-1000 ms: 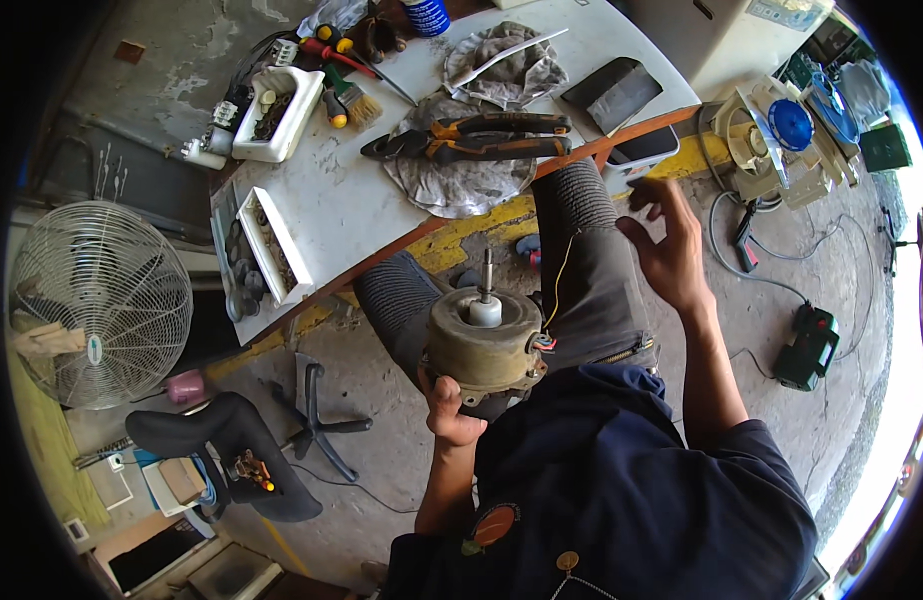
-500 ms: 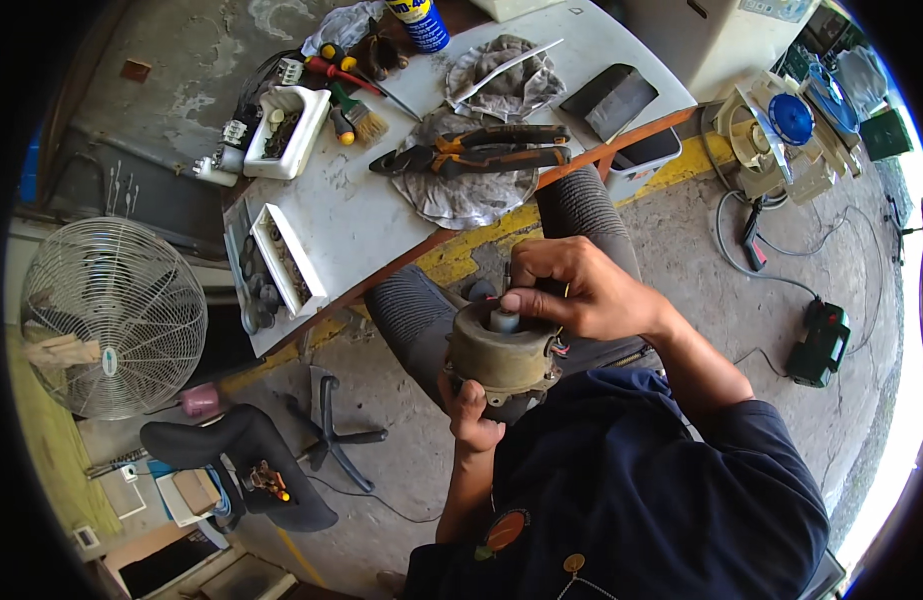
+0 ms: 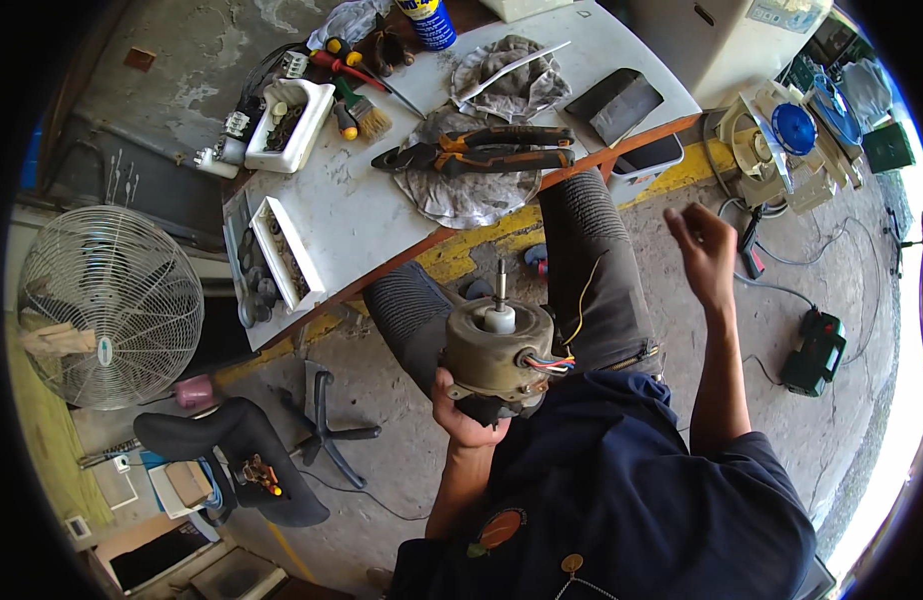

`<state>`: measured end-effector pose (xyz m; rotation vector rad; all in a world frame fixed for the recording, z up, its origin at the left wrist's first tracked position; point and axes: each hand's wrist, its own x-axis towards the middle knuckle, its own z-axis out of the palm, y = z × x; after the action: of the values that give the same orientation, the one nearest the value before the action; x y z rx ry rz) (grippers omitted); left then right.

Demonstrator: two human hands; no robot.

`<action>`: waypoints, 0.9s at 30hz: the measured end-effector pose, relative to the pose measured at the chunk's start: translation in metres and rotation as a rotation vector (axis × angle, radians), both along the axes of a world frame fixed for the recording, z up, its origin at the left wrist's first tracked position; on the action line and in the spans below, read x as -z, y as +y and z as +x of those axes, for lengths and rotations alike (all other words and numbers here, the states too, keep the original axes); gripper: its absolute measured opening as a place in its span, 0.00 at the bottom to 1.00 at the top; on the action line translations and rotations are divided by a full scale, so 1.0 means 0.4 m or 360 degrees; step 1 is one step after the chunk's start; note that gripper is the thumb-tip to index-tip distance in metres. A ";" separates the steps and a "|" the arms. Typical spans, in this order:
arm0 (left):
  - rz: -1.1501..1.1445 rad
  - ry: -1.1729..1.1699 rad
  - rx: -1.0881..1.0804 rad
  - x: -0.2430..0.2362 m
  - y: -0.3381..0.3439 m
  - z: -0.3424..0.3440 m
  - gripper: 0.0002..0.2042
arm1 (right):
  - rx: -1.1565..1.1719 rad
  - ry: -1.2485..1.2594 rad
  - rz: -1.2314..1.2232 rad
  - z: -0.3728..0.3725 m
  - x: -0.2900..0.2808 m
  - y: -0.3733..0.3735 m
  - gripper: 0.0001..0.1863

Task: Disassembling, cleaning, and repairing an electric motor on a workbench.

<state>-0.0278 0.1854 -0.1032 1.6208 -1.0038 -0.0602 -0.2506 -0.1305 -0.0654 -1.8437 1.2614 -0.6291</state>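
Note:
My left hand [image 3: 468,415] is closed round the lower side of a dull metal electric motor [image 3: 494,350], held upright in front of my lap. A bare shaft [image 3: 502,280] rises from a pale collar [image 3: 500,319] in the motor's recessed top. Coloured wires [image 3: 550,363] leave its right side, and a single yellow wire loops up beside my leg. My right hand [image 3: 709,250] is raised well to the right of the motor, away from it, with its fingers curled in; whether something small is in them is hidden.
On the worktable [image 3: 367,215] ahead, large pliers [image 3: 477,150] lie on a stained rag, near a paintbrush [image 3: 367,113], screwdrivers, a white tray [image 3: 288,127] and a blue spray can [image 3: 429,25]. A standing fan [image 3: 112,310] is at left, a green tool [image 3: 815,352] on the floor at right.
My right hand has let go of the motor's shaft area and moved off to the right, uncovering the shaft and wires. My left hand still holds the motor.

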 end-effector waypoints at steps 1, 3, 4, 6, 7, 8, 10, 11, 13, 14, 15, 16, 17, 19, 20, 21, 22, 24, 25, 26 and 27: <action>0.0002 -0.0002 -0.0001 -0.004 -0.001 0.000 0.29 | -0.0001 -0.0002 0.0002 -0.002 -0.001 0.002 0.05; 0.0137 0.0511 -0.0022 -0.013 -0.004 0.000 0.29 | 0.0122 -0.0086 -0.0402 -0.004 -0.013 0.005 0.07; 0.0203 0.0767 -0.0033 -0.018 -0.005 0.001 0.28 | 0.0184 -0.0128 -0.0605 -0.005 -0.019 0.007 0.09; 0.0266 0.1017 -0.0044 -0.033 -0.012 0.005 0.28 | 0.0248 -0.0176 -0.0811 -0.009 -0.018 0.010 0.10; 0.0017 0.1458 0.0168 -0.043 -0.018 0.009 0.29 | 0.0177 -0.0183 -0.0710 -0.009 -0.005 0.014 0.12; -0.0239 0.1892 0.0392 -0.050 -0.024 0.013 0.29 | 0.0111 -0.0186 -0.0610 -0.010 0.011 0.020 0.14; -0.0788 0.2731 0.0857 -0.064 -0.032 0.017 0.30 | -0.0027 -0.0192 -0.0409 -0.013 0.030 0.029 0.18; -0.0776 0.2725 0.0871 -0.067 -0.037 0.013 0.30 | -0.0045 -0.0373 -0.0309 0.017 -0.005 0.050 0.19; -0.0786 0.2647 0.0784 -0.072 -0.038 0.009 0.31 | -0.0059 -0.0542 -0.0207 0.091 -0.066 0.087 0.19; -0.0793 0.2606 0.0739 -0.076 -0.037 0.007 0.31 | -0.0225 -0.0720 0.0001 0.110 -0.076 0.097 0.18; -0.0800 0.2561 0.0688 -0.083 -0.034 0.005 0.31 | -0.0396 -0.0898 0.0215 0.133 -0.090 0.109 0.16; -0.0800 0.2565 0.0686 -0.098 -0.037 0.001 0.31 | -0.0541 -0.0931 0.0317 0.158 -0.125 0.128 0.15; -0.0783 0.2503 0.0779 -0.124 -0.053 -0.004 0.31 | -0.0686 -0.0961 0.0413 0.181 -0.170 0.142 0.15; -0.0763 0.2365 0.0953 -0.174 -0.083 -0.010 0.31 | -0.0881 -0.0841 0.0436 0.227 -0.259 0.157 0.15; -0.0761 0.2288 0.1032 -0.185 -0.088 -0.009 0.31 | -0.1077 -0.0721 0.0461 0.241 -0.282 0.162 0.14; -0.0784 0.2281 0.1028 -0.186 -0.086 -0.007 0.31 | -0.1096 -0.0712 0.0453 0.247 -0.285 0.165 0.14; -0.0703 0.2257 0.1025 -0.185 -0.080 -0.007 0.31 | -0.1159 -0.0674 0.0254 0.255 -0.281 0.169 0.14; -0.0553 0.2193 0.1012 -0.179 -0.072 -0.002 0.31 | -0.1290 -0.0605 -0.0154 0.277 -0.268 0.165 0.13; -0.0477 0.2162 0.1004 -0.175 -0.069 0.000 0.31 | -0.1350 -0.0573 -0.0360 0.290 -0.263 0.160 0.12; -0.0501 0.2155 0.0995 -0.167 -0.058 0.003 0.31 | -0.1373 -0.0569 -0.0368 0.299 -0.261 0.158 0.12; -0.0505 0.2195 0.0988 -0.154 -0.042 0.010 0.31 | -0.1450 -0.0533 -0.0506 0.307 -0.258 0.155 0.12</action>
<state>-0.0237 0.1684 -0.0417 0.5998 -0.3138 -1.1929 -0.1277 -0.0686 0.0377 -2.1843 0.0387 -0.5889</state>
